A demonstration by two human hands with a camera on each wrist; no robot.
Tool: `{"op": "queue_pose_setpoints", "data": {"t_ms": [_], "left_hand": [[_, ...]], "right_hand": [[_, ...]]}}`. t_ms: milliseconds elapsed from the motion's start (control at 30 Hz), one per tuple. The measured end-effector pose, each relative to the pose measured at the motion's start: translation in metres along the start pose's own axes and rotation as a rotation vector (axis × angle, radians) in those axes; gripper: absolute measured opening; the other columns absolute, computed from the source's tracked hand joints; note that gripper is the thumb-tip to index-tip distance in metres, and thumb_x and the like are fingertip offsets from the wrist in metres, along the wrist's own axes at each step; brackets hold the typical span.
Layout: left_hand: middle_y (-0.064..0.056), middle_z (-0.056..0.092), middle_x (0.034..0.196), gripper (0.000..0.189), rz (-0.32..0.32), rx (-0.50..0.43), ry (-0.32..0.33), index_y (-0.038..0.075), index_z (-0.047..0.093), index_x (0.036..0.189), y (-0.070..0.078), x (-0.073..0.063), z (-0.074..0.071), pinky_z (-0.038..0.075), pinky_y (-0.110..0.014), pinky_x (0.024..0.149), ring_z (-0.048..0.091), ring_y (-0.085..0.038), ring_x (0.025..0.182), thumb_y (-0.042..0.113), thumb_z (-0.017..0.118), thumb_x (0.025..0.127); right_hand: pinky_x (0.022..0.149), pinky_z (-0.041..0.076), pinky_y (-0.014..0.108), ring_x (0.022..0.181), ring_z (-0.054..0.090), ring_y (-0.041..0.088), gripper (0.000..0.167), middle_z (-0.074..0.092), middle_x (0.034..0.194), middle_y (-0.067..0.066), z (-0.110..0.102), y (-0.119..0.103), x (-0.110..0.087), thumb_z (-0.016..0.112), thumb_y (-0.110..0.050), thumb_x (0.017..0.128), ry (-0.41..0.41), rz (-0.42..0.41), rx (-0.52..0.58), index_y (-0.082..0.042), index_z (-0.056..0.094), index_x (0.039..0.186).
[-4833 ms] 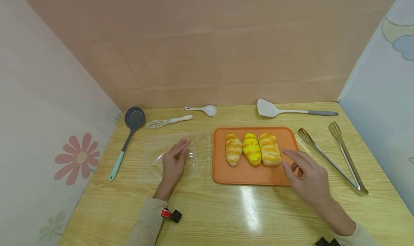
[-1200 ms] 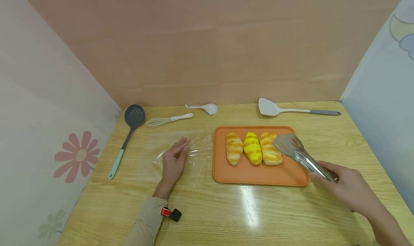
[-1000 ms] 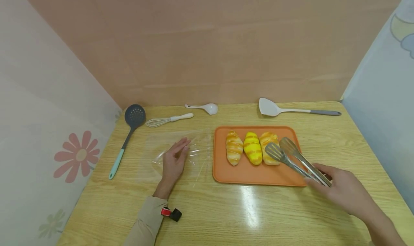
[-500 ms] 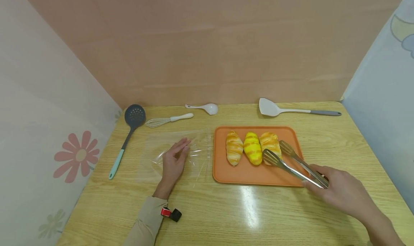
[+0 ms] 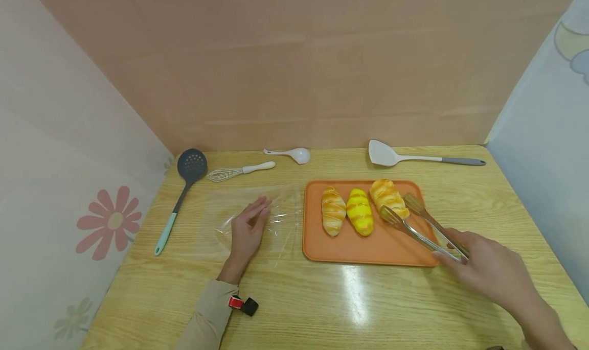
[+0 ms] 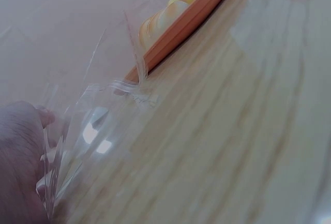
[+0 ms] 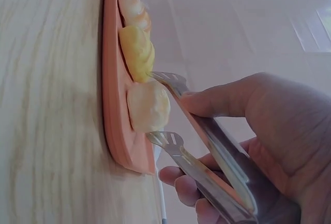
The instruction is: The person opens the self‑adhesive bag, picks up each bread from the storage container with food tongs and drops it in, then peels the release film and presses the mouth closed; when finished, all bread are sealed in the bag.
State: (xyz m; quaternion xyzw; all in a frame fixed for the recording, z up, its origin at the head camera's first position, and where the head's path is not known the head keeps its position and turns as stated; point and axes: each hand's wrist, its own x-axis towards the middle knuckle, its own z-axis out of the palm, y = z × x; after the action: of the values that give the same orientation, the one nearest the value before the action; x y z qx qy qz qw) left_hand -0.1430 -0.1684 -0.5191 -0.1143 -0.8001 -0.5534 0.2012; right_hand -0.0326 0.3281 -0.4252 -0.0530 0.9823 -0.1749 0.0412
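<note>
In the head view my left hand [image 5: 248, 227] lies over a clear plastic bag [image 5: 285, 237], thumb beside the fingers. The left wrist view shows the film bunched into creases at that hand, the bag's edge raised towards the tray. My right hand [image 5: 492, 268] grips metal tongs [image 5: 423, 237]. Their slotted tips stand apart on either side of a ridged bread loaf [image 5: 386, 194], tilted at the right of the orange tray [image 5: 331, 250]. Left of it lie a yellow bread roll [image 5: 360, 212] and a glazed roll with white stripes [image 5: 333, 212].
Along the back of the wooden table [image 5: 294, 299] lie a whisk [image 5: 239, 171], a white ladle [image 5: 299, 156] and a white spatula [image 5: 384, 153] with a grey handle end. A dark skimmer [image 5: 191, 166] lies at the left. Walls enclose the back and sides.
My right hand has picked up the tongs from the right and brought them over the tray. The loaf has turned and shifted away between their tips. My left hand stays put.
</note>
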Motion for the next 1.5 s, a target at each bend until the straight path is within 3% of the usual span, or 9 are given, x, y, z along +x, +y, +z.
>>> {"op": "queue_pose_setpoints", "data": {"t_ms": [133,233,333,533,767,867,967,1200,1500], "left_hand": [[-0.022,0.074,0.139,0.021,-0.001,-0.001,-0.001,-0.003,0.082,0.125,0.001,0.000,0.000,0.049,-0.036,0.120,0.067,-0.042,0.137,0.001,0.075,0.105],[-0.022,0.074,0.139,0.021,-0.001,0.002,-0.003,-0.003,0.082,0.125,0.001,0.000,0.000,0.048,-0.024,0.118,0.067,-0.042,0.137,0.001,0.074,0.105],[-0.023,0.074,0.139,0.021,0.001,0.001,-0.005,-0.004,0.081,0.125,0.001,0.000,0.000,0.047,-0.017,0.116,0.067,-0.043,0.137,0.002,0.074,0.106],[-0.024,0.073,0.138,0.020,0.010,-0.015,0.003,-0.005,0.081,0.123,0.001,0.002,0.000,0.048,-0.016,0.114,0.067,-0.045,0.136,0.001,0.075,0.105],[-0.025,0.073,0.138,0.021,0.034,-0.007,0.006,-0.006,0.081,0.123,-0.001,0.002,0.000,0.048,-0.014,0.112,0.067,-0.047,0.135,-0.002,0.075,0.103],[-0.025,0.073,0.138,0.021,0.041,0.000,0.007,-0.006,0.081,0.123,-0.001,0.001,-0.001,0.049,-0.013,0.111,0.068,-0.047,0.135,-0.002,0.075,0.103],[-0.026,0.073,0.138,0.021,0.038,0.002,0.004,-0.006,0.081,0.124,-0.001,0.001,-0.001,0.049,-0.014,0.111,0.068,-0.048,0.135,-0.002,0.075,0.104],[-0.024,0.073,0.139,0.021,0.022,-0.003,0.002,-0.004,0.081,0.125,-0.002,0.000,0.000,0.049,-0.014,0.111,0.067,-0.046,0.136,0.000,0.074,0.105],[-0.024,0.074,0.138,0.022,0.040,-0.022,0.009,-0.004,0.081,0.125,-0.005,0.000,0.000,0.050,-0.014,0.111,0.067,-0.046,0.136,0.002,0.075,0.105]], "right_hand": [[0.052,0.049,0.043,0.087,0.074,0.028,0.070,0.080,0.118,0.019,0.004,-0.003,0.001,0.078,-0.052,0.102,0.003,0.000,-0.022,-0.002,0.066,0.150],[0.050,0.048,0.043,0.086,0.075,0.031,0.068,0.079,0.113,0.018,0.007,-0.006,0.001,0.080,-0.049,0.101,0.016,0.000,-0.039,-0.002,0.067,0.149],[0.047,0.045,0.041,0.077,0.070,0.025,0.063,0.079,0.101,0.011,0.008,-0.009,-0.001,0.082,-0.043,0.101,0.038,-0.011,-0.045,-0.002,0.069,0.146],[0.045,0.038,0.037,0.064,0.051,0.015,0.056,0.068,0.080,-0.003,0.011,-0.010,-0.003,0.082,-0.036,0.102,0.075,-0.033,-0.024,-0.001,0.070,0.145],[0.046,0.034,0.035,0.065,0.049,0.016,0.054,0.080,0.096,0.014,0.016,-0.004,-0.006,0.085,-0.033,0.100,0.142,-0.058,0.024,-0.002,0.073,0.142],[0.047,0.032,0.034,0.065,0.047,0.016,0.053,0.079,0.094,0.014,0.016,-0.003,-0.006,0.085,-0.034,0.099,0.175,-0.068,0.029,-0.003,0.074,0.141],[0.048,0.031,0.033,0.064,0.046,0.016,0.052,0.076,0.086,0.008,0.015,-0.004,-0.006,0.086,-0.034,0.098,0.217,-0.077,0.027,-0.004,0.075,0.140],[0.047,0.028,0.029,0.058,0.037,0.006,0.053,0.046,0.064,-0.012,0.012,-0.011,-0.003,0.088,-0.037,0.097,0.302,-0.121,0.001,-0.007,0.077,0.139],[0.046,0.030,0.025,0.057,0.035,-0.005,0.048,0.050,0.068,-0.023,0.009,-0.030,0.005,0.090,-0.032,0.094,0.343,-0.236,-0.013,-0.008,0.079,0.135]]}}
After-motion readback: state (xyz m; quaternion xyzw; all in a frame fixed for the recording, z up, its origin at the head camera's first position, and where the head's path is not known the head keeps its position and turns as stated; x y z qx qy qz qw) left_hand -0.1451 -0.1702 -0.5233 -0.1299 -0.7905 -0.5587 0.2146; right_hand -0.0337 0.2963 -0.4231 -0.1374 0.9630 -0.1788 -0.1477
